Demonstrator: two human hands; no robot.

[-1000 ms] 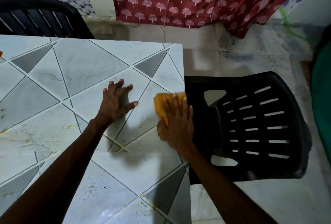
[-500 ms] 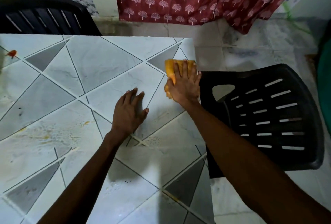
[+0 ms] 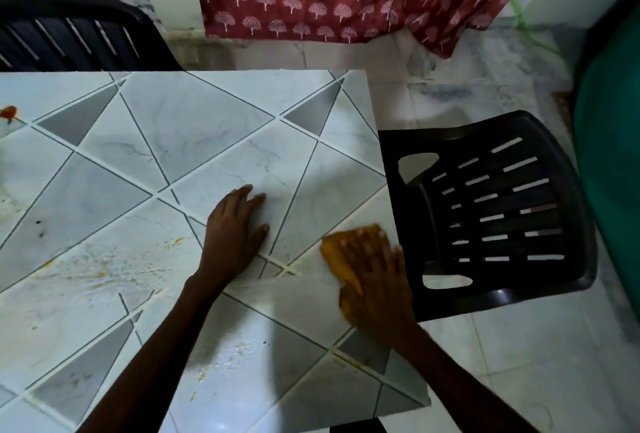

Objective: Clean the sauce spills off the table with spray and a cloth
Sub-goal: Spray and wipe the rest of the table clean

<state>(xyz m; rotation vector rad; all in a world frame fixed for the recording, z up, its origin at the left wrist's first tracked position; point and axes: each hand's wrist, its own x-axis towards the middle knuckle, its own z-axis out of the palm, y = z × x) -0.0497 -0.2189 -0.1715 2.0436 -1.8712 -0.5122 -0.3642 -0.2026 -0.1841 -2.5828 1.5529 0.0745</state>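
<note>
The table (image 3: 194,142), tiled in pale and grey triangles, fills the left and middle of the view, with one black chair (image 3: 502,211) just beside its right edge and another chair (image 3: 69,38) at its far left edge. Judged by the surface, the far right part looks clean, so the wiping seems partly done.

Much is left. A broad yellowish smear (image 3: 100,270) spreads over the near left tiles. Smaller flecks (image 3: 239,353) lie near the middle, close to the near edge, and the pale lines between tiles by the right hand look stained. A small red blob of sauce (image 3: 8,112) sits at the far left edge, well apart from both hands.

The left hand (image 3: 235,235) lies flat on the table, fingers spread, holding nothing and seemingly bracing. The right hand (image 3: 377,280) presses flat, fingers extended, on the orange cloth (image 3: 337,256), which lies on the table at its right edge, near the black chair. No spray bottle is in view.
</note>
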